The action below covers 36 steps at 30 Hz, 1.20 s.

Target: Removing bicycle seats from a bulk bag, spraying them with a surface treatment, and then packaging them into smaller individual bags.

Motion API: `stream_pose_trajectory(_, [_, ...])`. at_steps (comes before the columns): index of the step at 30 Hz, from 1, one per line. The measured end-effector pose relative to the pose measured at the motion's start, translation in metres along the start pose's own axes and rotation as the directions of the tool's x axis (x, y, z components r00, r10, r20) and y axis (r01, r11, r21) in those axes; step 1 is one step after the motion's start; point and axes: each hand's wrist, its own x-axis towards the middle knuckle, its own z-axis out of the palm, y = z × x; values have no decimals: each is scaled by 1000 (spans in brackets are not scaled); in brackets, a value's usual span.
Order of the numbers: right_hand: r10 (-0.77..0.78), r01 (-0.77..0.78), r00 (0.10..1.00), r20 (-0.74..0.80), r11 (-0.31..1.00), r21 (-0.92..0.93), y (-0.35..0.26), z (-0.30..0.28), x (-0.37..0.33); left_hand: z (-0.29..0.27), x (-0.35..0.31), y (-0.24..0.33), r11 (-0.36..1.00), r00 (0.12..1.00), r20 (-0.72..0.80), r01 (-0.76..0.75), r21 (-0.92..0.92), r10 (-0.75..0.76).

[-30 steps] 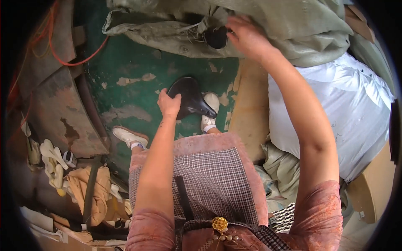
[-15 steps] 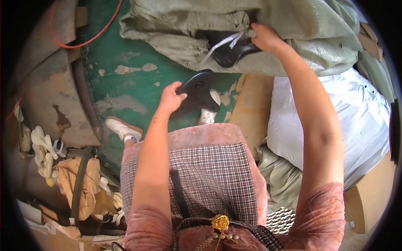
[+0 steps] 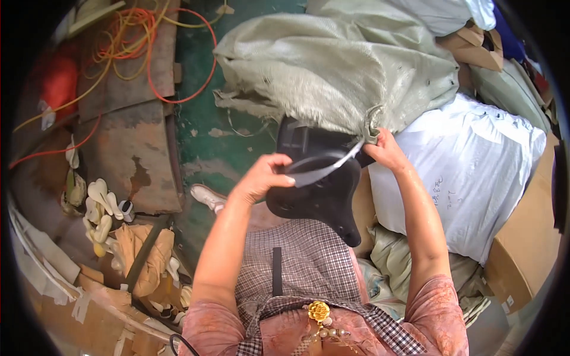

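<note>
Over my lap, a black bicycle saddle (image 3: 309,204) is tilted with its narrow nose toward my right knee. My left hand (image 3: 261,178) is closed at its wide end; the thumb is also against one end of a pale strip (image 3: 326,172). That strip crosses the saddle up to my right hand (image 3: 386,151). Closed on the gathered mouth of a grey-green woven sack (image 3: 332,71), my right hand has the strip's other end beside its fingers. A second black piece (image 3: 303,139) shows at the sack's mouth, partly covered by the cloth and the first saddle.
At right lie a white sack (image 3: 457,178) and a cardboard box (image 3: 528,231). Coiled orange hose (image 3: 127,41) rests on worn boards (image 3: 130,154) at left. Below them are pale pieces (image 3: 101,207) and tan cloth (image 3: 145,252). The floor (image 3: 205,145) is green.
My left hand has brought the saddle up against the sack's mouth and turned its nose toward me. My right hand has come nearer, drawing the sack edge along. The view has shifted left.
</note>
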Motion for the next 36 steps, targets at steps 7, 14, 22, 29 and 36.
stream_pose_trajectory(7, [-78, 133, 929, -363, 982, 130, 2, -60, -52, 16, -135, -1, 932, 946, -283, -51, 358, 160])
stream_pose_trajectory(14, [-269, 354, 776, -570, 934, 40, -46, -49, -50, 51, -259, 118, 203, 952, 2, -67, 977, 305])
stream_pose_trajectory(22, [-801, 656, 529, -280, 595, -464, -306, 6, -63, 61, -263, 142, 17, 973, 221, -222, 975, 61])
stream_pose_trajectory(29, [-836, 562, 531, -136, 468, -682, -314, 4, -29, 109, -215, 165, 321, 772, 627, -624, 712, 109])
stream_pose_trajectory(36, [-170, 168, 985, -11, 982, -86, -280, -34, -140, 96, -231, 181, 761, 946, 200, -324, 562, 254])
